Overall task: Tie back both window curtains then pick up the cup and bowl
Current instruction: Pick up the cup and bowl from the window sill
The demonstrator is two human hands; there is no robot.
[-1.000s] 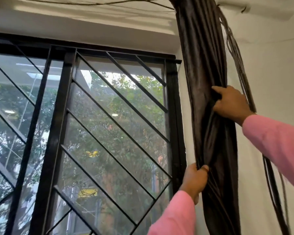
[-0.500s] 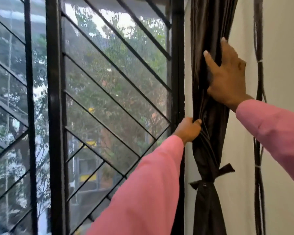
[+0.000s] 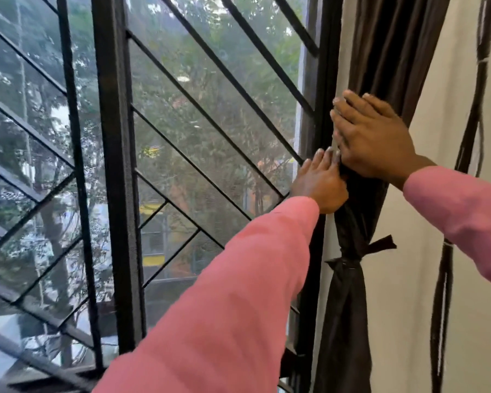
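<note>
A dark brown curtain (image 3: 391,49) hangs gathered between the window frame and the wall. A strip of the same cloth (image 3: 352,258) is knotted round it low down. My right hand (image 3: 374,137) lies flat on the gathered folds, fingers straight and pointing up-left. Just below it, my left hand (image 3: 321,184) touches the curtain's left edge with its fingers stretched upward; its thumb is hidden in the fold. No cup, bowl or second curtain is in view.
A black metal grille (image 3: 114,165) with slanted bars covers the window on the left, trees behind the glass. On the white wall (image 3: 408,279) right of the curtain, dark cables (image 3: 442,279) run down.
The view has dropped lower, so the knot shows. My right hand has slid down to just above the left. The left hand's fingers have straightened from their earlier grip on the curtain edge.
</note>
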